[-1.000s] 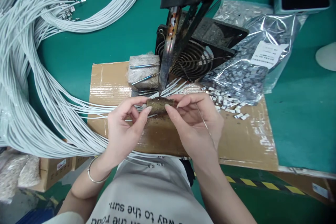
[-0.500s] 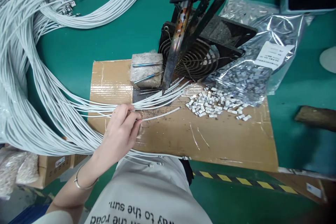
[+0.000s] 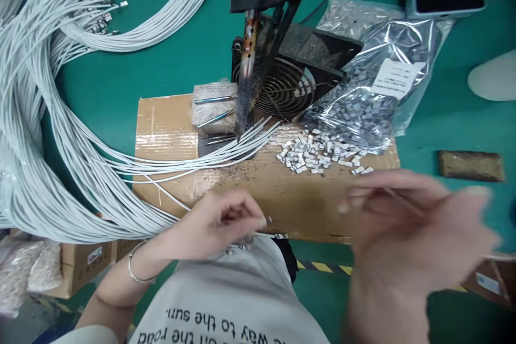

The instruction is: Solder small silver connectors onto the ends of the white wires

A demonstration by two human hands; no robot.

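Head view: left hand (image 3: 223,226) pinched, fingertips together on a white cable (image 3: 171,195) at the cardboard's (image 3: 306,201) near edge, cable running in from left. Right hand (image 3: 411,236) near right, blurred, can't tell grip. White pieces (image 3: 308,153) farther off, brown block (image 3: 471,165) far right.

Glare streaks the plastic bag (image 3: 373,110) while motion blur smears the right grip (image 3: 411,231).
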